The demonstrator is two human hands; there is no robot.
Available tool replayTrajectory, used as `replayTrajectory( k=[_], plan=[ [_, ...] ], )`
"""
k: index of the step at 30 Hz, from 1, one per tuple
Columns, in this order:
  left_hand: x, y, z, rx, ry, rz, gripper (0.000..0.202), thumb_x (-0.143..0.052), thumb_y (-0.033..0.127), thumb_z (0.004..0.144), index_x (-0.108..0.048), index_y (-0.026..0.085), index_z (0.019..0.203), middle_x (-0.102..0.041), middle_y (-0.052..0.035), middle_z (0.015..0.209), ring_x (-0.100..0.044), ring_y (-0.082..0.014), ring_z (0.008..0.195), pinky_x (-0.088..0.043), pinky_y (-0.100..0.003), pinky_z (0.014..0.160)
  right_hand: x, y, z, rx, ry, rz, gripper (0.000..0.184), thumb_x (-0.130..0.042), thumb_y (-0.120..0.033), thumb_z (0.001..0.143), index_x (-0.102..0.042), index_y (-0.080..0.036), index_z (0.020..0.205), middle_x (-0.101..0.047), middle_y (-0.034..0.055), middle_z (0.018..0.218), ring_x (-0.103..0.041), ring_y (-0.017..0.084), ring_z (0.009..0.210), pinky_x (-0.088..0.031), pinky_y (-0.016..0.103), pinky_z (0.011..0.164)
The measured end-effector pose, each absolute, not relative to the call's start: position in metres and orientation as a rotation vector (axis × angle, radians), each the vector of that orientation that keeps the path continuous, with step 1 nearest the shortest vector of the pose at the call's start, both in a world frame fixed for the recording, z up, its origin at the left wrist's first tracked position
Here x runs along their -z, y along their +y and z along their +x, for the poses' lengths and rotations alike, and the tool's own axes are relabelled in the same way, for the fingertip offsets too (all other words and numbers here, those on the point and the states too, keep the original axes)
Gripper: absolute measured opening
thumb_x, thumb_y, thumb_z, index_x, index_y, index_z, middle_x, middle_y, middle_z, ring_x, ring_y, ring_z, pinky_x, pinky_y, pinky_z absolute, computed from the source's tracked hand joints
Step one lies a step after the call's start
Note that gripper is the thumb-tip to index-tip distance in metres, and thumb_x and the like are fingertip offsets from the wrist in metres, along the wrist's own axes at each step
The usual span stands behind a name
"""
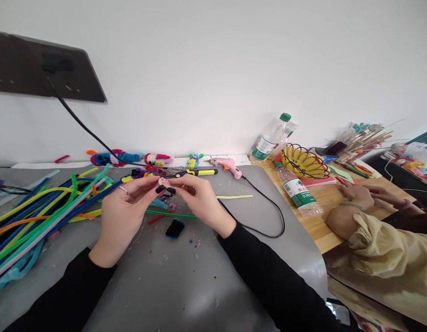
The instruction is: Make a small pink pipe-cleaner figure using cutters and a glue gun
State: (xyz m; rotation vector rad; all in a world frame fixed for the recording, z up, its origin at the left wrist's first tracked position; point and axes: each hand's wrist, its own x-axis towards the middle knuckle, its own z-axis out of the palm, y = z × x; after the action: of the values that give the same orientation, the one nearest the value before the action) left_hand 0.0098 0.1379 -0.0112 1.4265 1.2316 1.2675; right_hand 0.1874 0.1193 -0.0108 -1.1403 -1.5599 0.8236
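Between the fingertips of both hands is a small pink and pale yellow fuzzy piece [164, 182], partly covered by the thumbs. My left hand [122, 212] pinches it from the left, and my right hand [204, 199] closes on it from the right. Just behind the fingers lie yellow-and-black handled pliers [204, 172]. A black fuzzy pad with a blue edge [174, 228] rests on the grey mat below the hands. At left, a bundle of coloured pipe cleaners [50, 216] spreads over the mat, and a green pipe cleaner [172, 214] passes beneath my hands.
Along the wall lie fuzzy figures [118, 157] and a pink glue gun [229, 165], its black cord looping right. Water bottles [298, 191] and a black wire basket [303, 161] stand on the wooden table [319, 233]. Another person's hands [358, 196] rest there.
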Motion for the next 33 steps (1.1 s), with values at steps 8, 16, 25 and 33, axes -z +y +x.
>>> replayTrajectory(
  k=[8,16,25,33],
  plan=[
    [0.0125,0.1381,0.0111,-1.269,1.225,1.438,0.048,-0.085,0.063,0.069,-0.081,0.026,0.099,-0.083,-0.0056,0.104,-0.077,-0.0314,0.102,-0.067,-0.042,0.091,0.0075,0.1175,0.1864,-0.941,-1.49,-1.17,0.028,-0.06,-0.01,0.096,-0.079,-0.023,0.111,-0.074,-0.0013,0.08,-0.071,0.013,0.074,-0.053,0.024,0.072],
    [0.0158,0.1393,0.0118,-1.195,1.171,1.398,0.053,-0.088,0.063,0.064,-0.079,0.025,0.099,-0.083,-0.0079,0.108,-0.078,-0.0332,0.104,-0.068,-0.044,0.091,0.0104,0.1172,0.1837,-0.944,-1.451,-1.164,0.018,-0.063,-0.017,0.096,-0.078,-0.02,0.105,-0.077,0.001,0.087,-0.071,0.013,0.076,-0.055,0.024,0.072],
    [0.0112,0.1413,0.0125,-1.076,1.105,1.408,0.054,-0.091,0.06,0.06,-0.077,0.026,0.099,-0.083,-0.0094,0.11,-0.077,-0.0364,0.108,-0.064,-0.051,0.098,0.012,0.1178,0.1838,-0.928,-1.401,-1.215,0.005,-0.068,-0.022,0.092,-0.072,-0.019,0.091,-0.076,0.0014,0.085,-0.073,0.015,0.078,-0.057,0.027,0.074],
    [0.0113,0.1451,0.0077,-1.04,1.179,1.326,0.062,-0.089,0.068,0.059,-0.08,0.025,0.103,-0.083,-0.0101,0.111,-0.076,-0.038,0.109,-0.065,-0.049,0.093,0.011,0.1201,0.1884,-1.099,-1.379,-1.145,0.012,-0.061,-0.016,0.094,-0.072,-0.018,0.097,-0.076,0.0017,0.084,-0.072,0.013,0.076,-0.056,0.026,0.072]
  ],
)
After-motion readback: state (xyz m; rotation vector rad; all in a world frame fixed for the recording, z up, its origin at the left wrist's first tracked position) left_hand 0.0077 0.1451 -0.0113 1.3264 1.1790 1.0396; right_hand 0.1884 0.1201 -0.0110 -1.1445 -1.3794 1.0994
